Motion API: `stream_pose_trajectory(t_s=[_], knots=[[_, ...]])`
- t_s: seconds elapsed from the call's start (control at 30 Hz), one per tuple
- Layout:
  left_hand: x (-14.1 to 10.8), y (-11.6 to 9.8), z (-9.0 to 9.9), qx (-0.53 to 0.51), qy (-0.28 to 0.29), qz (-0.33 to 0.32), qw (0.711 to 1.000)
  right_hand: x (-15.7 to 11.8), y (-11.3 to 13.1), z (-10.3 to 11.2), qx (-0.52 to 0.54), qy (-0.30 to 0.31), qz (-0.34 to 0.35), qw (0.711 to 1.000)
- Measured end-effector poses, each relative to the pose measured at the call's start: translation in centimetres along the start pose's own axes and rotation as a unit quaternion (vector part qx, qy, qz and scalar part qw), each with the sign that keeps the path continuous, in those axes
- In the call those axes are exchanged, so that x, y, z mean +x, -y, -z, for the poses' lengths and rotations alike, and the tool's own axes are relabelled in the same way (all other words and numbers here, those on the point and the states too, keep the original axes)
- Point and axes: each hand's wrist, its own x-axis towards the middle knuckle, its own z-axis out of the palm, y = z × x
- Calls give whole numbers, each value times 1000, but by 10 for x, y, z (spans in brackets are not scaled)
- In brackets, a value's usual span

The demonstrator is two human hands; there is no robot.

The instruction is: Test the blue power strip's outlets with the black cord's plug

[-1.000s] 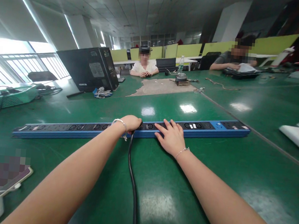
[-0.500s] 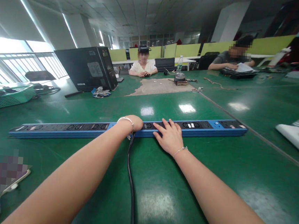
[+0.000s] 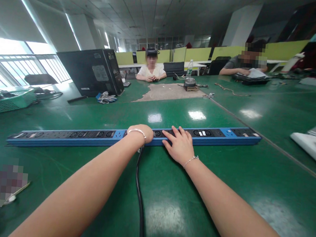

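Note:
A long blue power strip [image 3: 62, 139] with a black socket face lies across the green table in front of me. My left hand [image 3: 141, 132] is closed over the strip's middle, back of the hand up. From beneath it a black power cord [image 3: 140, 190] runs toward me off the bottom of the view; the cord's end is hidden in that hand. To the right, my right hand [image 3: 180, 144] rests flat on the strip with its fingers spread. One black socket [image 3: 157, 133] shows between the two hands.
On the left stand a black computer case [image 3: 92, 72], gloves [image 3: 106, 98] and a green basket [image 3: 12, 102] with cables. A white device [image 3: 310, 148] lies at the right. Two people sit across the table, near a water bottle [image 3: 189, 69] and a round dark object [image 3: 190, 83].
My left hand has shifted slightly right and turned at the wrist, uncovering more of the blue socket on its left. My right hand stays in place on the strip.

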Motion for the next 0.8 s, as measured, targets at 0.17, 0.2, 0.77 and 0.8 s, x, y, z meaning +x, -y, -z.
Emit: stream_pose_trajectory(t_s=[0.17, 0.2, 0.77, 0.8], knots=[[-2, -2, 1, -18, 41, 26, 999, 0, 0, 1, -1, 1, 0, 1000], [-3, 1, 2, -25, 48, 23, 998, 0, 0, 1, -2, 1, 0, 1000], [-23, 51, -96, -71, -343, -68, 934, -1, 9, 6, 32, -30, 78, 996], [-22, 51, -96, -77, -346, -68, 932, 0, 14, 5, 46, -36, 103, 993]])
